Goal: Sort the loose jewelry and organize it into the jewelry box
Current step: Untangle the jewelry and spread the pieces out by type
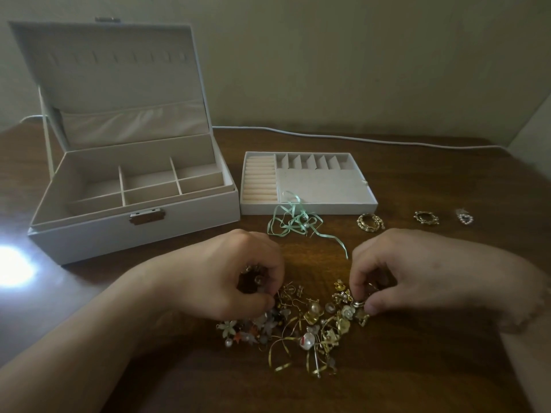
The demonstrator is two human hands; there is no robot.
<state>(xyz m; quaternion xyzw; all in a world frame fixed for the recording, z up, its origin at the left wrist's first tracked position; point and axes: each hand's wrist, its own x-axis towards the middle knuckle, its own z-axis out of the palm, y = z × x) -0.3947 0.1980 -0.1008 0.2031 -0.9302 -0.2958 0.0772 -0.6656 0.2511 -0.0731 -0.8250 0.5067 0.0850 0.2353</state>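
Picking through the jewelry pile (pixel 301 323) near the table's (pixel 417 368) front edge, we are curling our left hand (pixel 238 281) around beads, our right hand (pixel 396 272) pinching a ring (pixel 358 304); the open jewelry box (pixel 134 204) is sitting back-left.

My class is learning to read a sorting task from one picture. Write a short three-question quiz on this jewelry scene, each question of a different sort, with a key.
1. True or false: the jewelry box stands with its lid shut.
2. Multiple choice: where does the removable tray lie? A) inside the box; B) on the table, right of the box; C) in the left hand.
3. Fill in: three pieces lie apart in a row right of the green ribbon; the one nearest it is the gold ____.

Key: 1. False, the lid is up. 2. B. 3. Chain. Both the left hand and the right hand pinch pieces in the jewelry pile.
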